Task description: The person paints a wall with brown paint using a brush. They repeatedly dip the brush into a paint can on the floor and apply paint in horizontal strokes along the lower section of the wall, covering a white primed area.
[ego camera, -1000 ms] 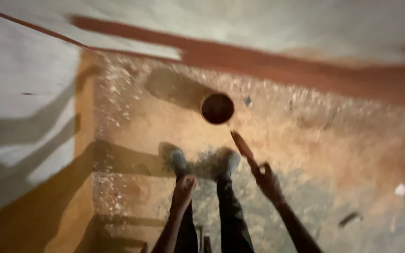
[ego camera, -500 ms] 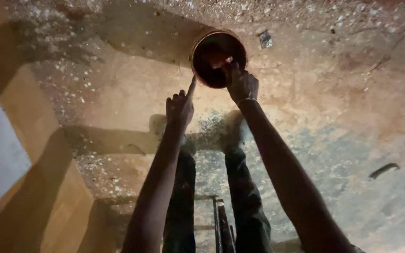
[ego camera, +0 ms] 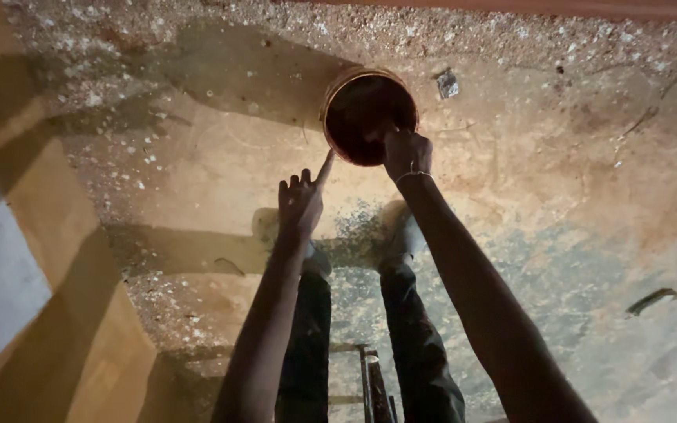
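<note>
Bucket: the round dark bucket (ego camera: 370,117) stands on the dusty floor (ego camera: 558,180) ahead of your feet, its open mouth facing up toward you, so its axis runs straight up and down.
Direction from hands: it lies forward of both hands and slightly to the right of your left one.
Nearer hand: your right hand (ego camera: 406,151) is the closer one; it sits at the near rim, closed, with the fingers seeming to curl over the edge, though the dim light hides exactly what they grip.
Left hand: your left hand (ego camera: 301,197) hovers just short of the bucket, spread wide and holding nothing, forefinger pointing up toward the rim.
Arm pose: both arms reach down, nearly straight.
Surroundings: your shoes (ego camera: 401,231) stand just behind the bucket; a small scrap (ego camera: 447,83) lies just beside its far right edge.
</note>
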